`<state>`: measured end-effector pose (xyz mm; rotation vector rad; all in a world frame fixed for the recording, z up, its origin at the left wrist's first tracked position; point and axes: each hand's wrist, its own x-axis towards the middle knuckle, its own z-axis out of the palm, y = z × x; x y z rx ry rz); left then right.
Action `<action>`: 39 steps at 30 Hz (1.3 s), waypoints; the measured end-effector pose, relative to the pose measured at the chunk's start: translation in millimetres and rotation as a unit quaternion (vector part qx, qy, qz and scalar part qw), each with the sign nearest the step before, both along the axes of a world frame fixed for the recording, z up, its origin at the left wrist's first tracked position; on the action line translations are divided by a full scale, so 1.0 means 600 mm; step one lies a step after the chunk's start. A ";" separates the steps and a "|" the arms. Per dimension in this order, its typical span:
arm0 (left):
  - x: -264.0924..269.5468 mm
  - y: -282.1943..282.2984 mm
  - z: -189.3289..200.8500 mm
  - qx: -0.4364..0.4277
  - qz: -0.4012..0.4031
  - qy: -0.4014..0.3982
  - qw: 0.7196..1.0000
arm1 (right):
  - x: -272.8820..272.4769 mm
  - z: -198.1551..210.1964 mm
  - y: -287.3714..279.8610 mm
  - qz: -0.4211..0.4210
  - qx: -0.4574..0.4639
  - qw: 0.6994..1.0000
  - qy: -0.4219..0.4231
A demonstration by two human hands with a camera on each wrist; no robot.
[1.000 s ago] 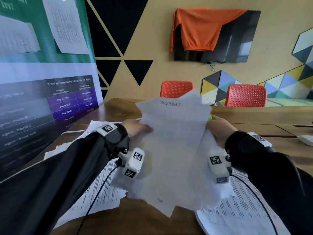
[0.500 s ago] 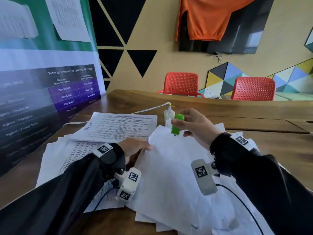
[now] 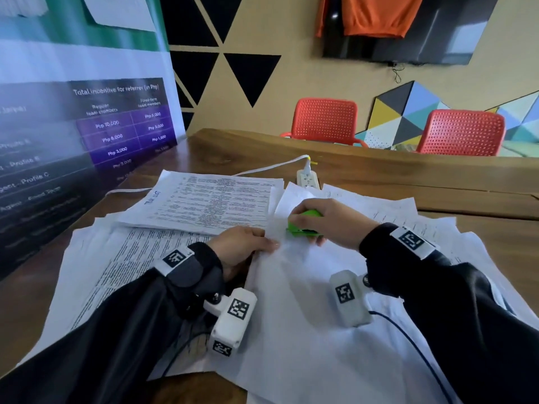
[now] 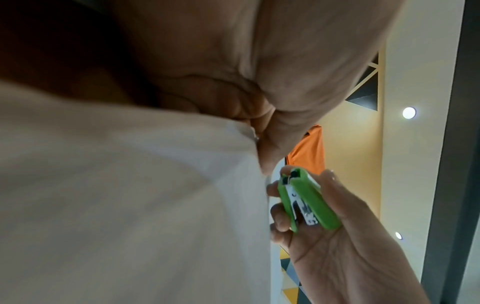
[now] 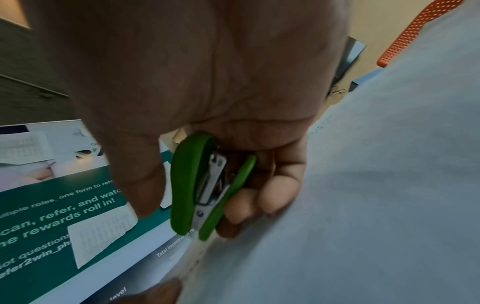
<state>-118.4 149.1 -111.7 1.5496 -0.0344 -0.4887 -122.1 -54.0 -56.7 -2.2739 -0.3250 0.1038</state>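
Note:
A small green stapler [image 3: 303, 225] is gripped in my right hand [image 3: 326, 220], thumb on top and fingers underneath, at the left edge of a bundle of white sheets [image 3: 306, 301] lying face down on the table. The stapler [image 5: 205, 185] has its mouth toward that paper edge in the right wrist view. My left hand [image 3: 242, 249] pinches the bundle's left edge just beside the stapler [image 4: 306, 201], thumb on top of the paper [image 4: 130, 205]. Whether the paper sits inside the stapler's mouth cannot be told.
Printed sheets [image 3: 204, 202] lie stacked at the far left of the wooden table [image 3: 408, 182], more loose sheets spread under my arms. A white power strip [image 3: 307, 179] with a cable lies behind. A banner [image 3: 73, 126] stands left. Two orange chairs [image 3: 326, 118] stand beyond the table.
The bundle, held up in both hands a second ago, now lies on the table. My right hand brought the green stapler down from above the papers to the bundle's left edge beside my left hand.

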 end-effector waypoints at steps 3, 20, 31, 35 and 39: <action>0.000 -0.006 -0.004 -0.024 0.012 -0.007 1.000 | 0.002 0.007 0.000 0.029 -0.049 0.998 -0.030; -0.012 -0.008 -0.005 -0.030 0.035 -0.022 0.999 | -0.011 -0.020 -0.011 0.039 -0.018 0.999 -0.027; -0.017 0.000 0.008 -0.016 0.055 -0.008 0.998 | -0.020 -0.018 -0.010 0.035 -0.010 0.998 -0.057; -0.016 0.004 0.012 -0.009 0.050 -0.005 0.999 | -0.025 -0.015 -0.008 0.035 -0.028 0.997 -0.067; -0.021 0.003 0.020 -0.049 0.021 -0.001 0.999 | -0.029 -0.014 -0.004 0.032 -0.046 0.996 -0.073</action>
